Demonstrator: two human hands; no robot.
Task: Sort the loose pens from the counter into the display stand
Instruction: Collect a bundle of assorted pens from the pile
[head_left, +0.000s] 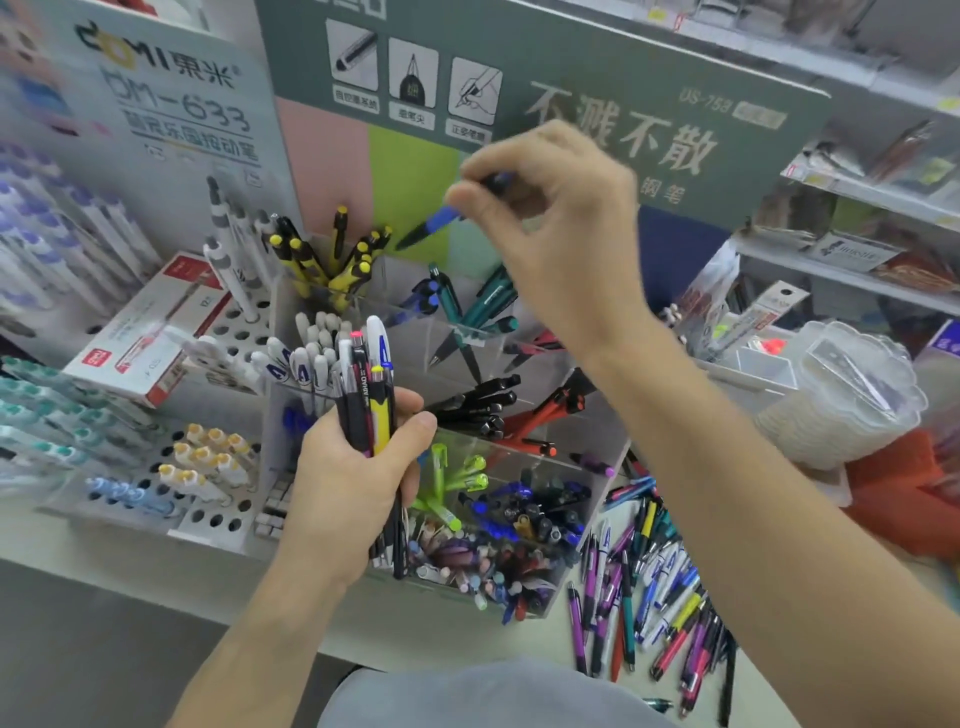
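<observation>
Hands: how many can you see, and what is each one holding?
2. The left hand grips a bunch of pens low in front of the display stand. The right hand pinches a blue pen above it.

Left of my bundle-holding grip lies a red-and-white box (148, 332); right of my raised grip sits a scalloped clear plastic container (852, 395).

Display stand (524, 457) clear glossy acrylic; pens (644, 587) shiny plastic; signboard (597, 67) matt card.
</observation>
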